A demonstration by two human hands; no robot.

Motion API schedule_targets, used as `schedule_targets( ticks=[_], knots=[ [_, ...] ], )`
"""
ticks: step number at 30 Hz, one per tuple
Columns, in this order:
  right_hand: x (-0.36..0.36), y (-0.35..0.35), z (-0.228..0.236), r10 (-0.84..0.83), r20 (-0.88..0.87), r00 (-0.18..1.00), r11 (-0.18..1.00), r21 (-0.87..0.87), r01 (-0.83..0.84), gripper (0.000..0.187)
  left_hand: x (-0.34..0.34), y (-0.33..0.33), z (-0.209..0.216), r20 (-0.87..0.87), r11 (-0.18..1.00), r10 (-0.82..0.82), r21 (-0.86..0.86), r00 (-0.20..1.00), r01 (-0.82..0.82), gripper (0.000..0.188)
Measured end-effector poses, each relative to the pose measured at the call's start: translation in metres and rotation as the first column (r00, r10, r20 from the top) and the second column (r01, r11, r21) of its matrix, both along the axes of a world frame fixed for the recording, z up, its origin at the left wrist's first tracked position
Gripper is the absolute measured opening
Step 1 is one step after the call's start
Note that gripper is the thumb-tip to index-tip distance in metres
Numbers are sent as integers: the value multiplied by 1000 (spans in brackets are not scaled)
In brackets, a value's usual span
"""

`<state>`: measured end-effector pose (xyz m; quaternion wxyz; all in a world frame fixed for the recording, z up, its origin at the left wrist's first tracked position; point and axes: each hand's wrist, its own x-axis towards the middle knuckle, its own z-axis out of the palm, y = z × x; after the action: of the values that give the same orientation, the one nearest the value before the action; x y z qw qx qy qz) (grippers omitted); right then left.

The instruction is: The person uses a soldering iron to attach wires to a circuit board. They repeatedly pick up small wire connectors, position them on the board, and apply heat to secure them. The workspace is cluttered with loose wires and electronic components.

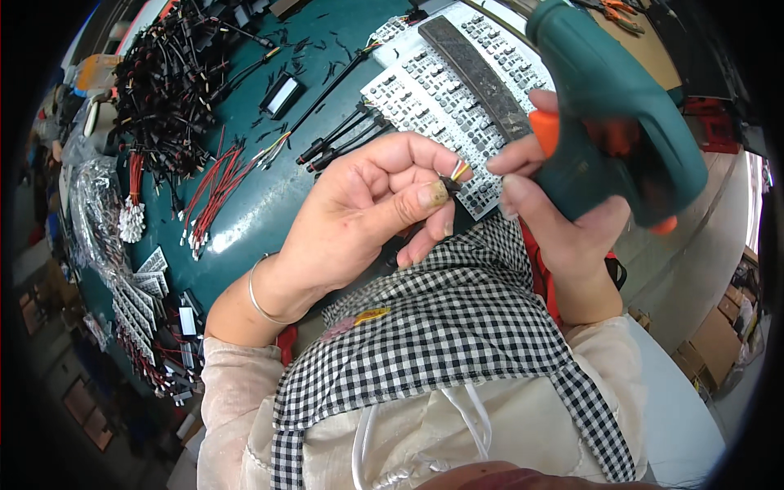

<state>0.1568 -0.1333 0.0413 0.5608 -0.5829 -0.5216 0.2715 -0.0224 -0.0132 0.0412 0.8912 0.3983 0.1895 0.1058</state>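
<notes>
My left hand pinches the end of a short black cable between thumb and forefinger. Thin coloured wires, yellow and white among them, stick out toward the right. Close beside them are the thumb and forefinger of my right hand, their tips slightly apart. A green glue gun with orange parts is held in that hand and hides much of its palm and fingers. Under both hands lie white circuit boards crowded with small parts, with a dark, worn bar across them.
A heap of black cables covers the green table at the far left. Red wires with white plugs lie closer in. Black connectors sit beside the boards. Stacked board strips line the left edge; orange-handled pliers lie far right.
</notes>
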Motion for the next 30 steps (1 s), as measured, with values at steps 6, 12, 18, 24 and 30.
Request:
schedule_targets(
  ticks=[6,12,18,24,30],
  knots=[
    [-9,9,-4,-1,-211,978,1000,-28,-5,58,-2,-5,-2,-41,998,-61,-3,997,61,26],
    [-7,8,-9,43,-228,973,999,-20,-48,59,-1,-5,-4,-47,997,-75,6,996,75,20],
    [-3,4,-15,102,-124,987,995,11,-101,61,1,-7,-8,-72,997,-78,21,994,79,17],
    [-6,1,-13,66,76,995,995,-75,-60,62,1,-9,-9,-64,999,-21,37,998,23,18],
    [-10,-2,-13,58,217,974,995,-94,-38,64,1,-10,-9,-78,993,90,84,993,-83,19]
  ],
)
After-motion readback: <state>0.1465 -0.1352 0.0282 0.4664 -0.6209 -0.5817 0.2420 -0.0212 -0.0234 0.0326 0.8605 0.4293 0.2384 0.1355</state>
